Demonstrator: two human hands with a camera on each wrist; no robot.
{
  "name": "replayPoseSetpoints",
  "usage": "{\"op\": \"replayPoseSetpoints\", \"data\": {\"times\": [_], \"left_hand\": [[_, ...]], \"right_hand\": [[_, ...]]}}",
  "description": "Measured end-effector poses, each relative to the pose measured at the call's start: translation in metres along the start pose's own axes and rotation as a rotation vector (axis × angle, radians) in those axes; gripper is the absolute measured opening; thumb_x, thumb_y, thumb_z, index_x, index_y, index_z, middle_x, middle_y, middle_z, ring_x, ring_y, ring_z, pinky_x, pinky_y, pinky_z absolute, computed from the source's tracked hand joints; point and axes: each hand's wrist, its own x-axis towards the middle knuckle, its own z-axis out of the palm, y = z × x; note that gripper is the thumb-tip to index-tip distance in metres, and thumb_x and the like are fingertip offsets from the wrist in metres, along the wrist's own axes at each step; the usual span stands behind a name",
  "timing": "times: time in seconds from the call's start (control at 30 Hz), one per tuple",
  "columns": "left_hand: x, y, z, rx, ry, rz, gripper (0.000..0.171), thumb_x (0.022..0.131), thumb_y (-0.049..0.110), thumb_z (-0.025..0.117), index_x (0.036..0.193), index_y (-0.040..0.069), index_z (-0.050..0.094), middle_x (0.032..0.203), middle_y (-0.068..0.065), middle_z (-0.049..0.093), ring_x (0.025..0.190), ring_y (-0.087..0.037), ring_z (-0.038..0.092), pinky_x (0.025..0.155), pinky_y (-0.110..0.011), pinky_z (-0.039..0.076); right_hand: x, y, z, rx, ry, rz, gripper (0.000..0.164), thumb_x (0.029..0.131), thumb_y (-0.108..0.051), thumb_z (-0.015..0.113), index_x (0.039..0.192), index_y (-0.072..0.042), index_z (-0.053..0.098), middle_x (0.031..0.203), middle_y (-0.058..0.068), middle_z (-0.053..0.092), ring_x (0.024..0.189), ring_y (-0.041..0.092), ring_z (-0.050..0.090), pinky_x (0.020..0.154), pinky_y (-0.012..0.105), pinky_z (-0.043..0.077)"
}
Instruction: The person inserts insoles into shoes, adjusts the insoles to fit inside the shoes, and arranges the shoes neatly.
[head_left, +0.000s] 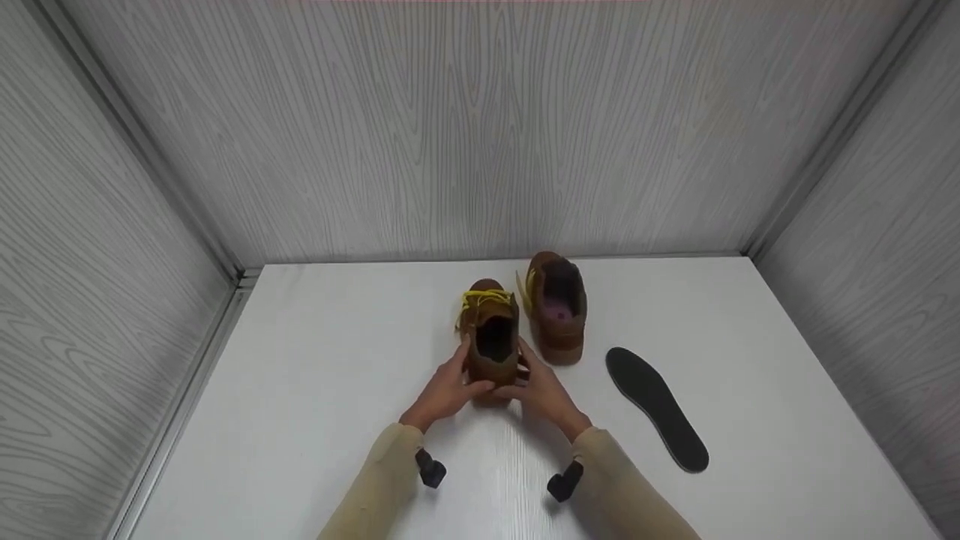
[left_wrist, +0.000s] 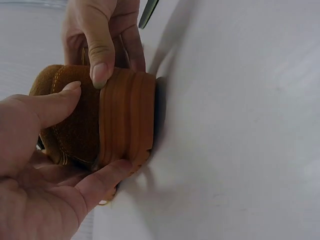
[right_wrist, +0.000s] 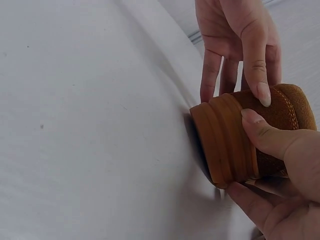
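Observation:
A brown suede shoe (head_left: 493,369) with yellow laces has its toe towards the back wall and its opening facing up. My left hand (head_left: 448,386) grips its heel end from the left, thumb across the back. From the right, my right hand (head_left: 545,391) holds the same heel, its thumb close to the other one. In the left wrist view the stacked tan sole (left_wrist: 127,115) shows under the dark heel leather. A shadow lies beside the sole in the right wrist view; whether the heel touches the table cannot be told.
The matching brown shoe (head_left: 566,341), purplish inside, stands just right of the held one. Farther right lies a dark insole (head_left: 660,409) on the white table (head_left: 322,360). Grey wood-grain panels (head_left: 480,135) enclose the back and both sides.

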Motion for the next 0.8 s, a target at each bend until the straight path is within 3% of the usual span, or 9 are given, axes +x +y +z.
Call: {"op": "replayPoseSetpoints", "data": {"times": [0.27,0.4,0.57,0.8], "left_hand": [[0.014,-0.005,-0.009,-0.046,-0.008,-0.01,0.093,0.088,0.032,0.069,0.154,0.022,0.004,0.157,-0.004,0.018,0.138,-0.028,0.029,0.105,-0.044,0.03],[0.022,-0.009,-0.012,-0.048,0.003,-0.014,0.093,0.088,0.031,0.07,0.154,0.022,0.005,0.156,-0.005,0.019,0.137,-0.029,0.03,0.106,-0.045,0.03],[0.032,-0.015,-0.017,-0.063,0.009,0.031,0.092,0.088,0.03,0.07,0.154,0.022,0.008,0.155,-0.007,0.022,0.136,-0.033,0.031,0.105,-0.048,0.03],[0.044,-0.017,-0.022,-0.088,0.007,0.001,0.092,0.087,0.027,0.071,0.154,0.025,0.007,0.156,-0.002,0.019,0.138,-0.029,0.028,0.106,-0.045,0.029]], "right_hand": [[0.014,0.002,0.003,-0.001,0.033,0.014,0.099,0.079,-0.027,0.077,0.153,-0.032,0.011,0.151,0.0,0.032,0.132,0.02,0.039,0.099,0.035,0.04],[0.022,0.004,0.003,0.035,0.026,0.004,0.1,0.079,-0.025,0.077,0.154,-0.027,0.01,0.151,0.006,0.031,0.133,0.025,0.037,0.098,0.035,0.04],[0.031,0.002,0.003,0.021,0.037,-0.009,0.1,0.08,-0.023,0.076,0.154,-0.019,0.009,0.149,0.013,0.033,0.132,0.029,0.038,0.098,0.037,0.041],[0.042,0.0,0.001,0.031,0.04,-0.015,0.098,0.082,-0.016,0.075,0.154,-0.02,0.01,0.152,0.008,0.029,0.134,0.026,0.036,0.1,0.036,0.038]]}}
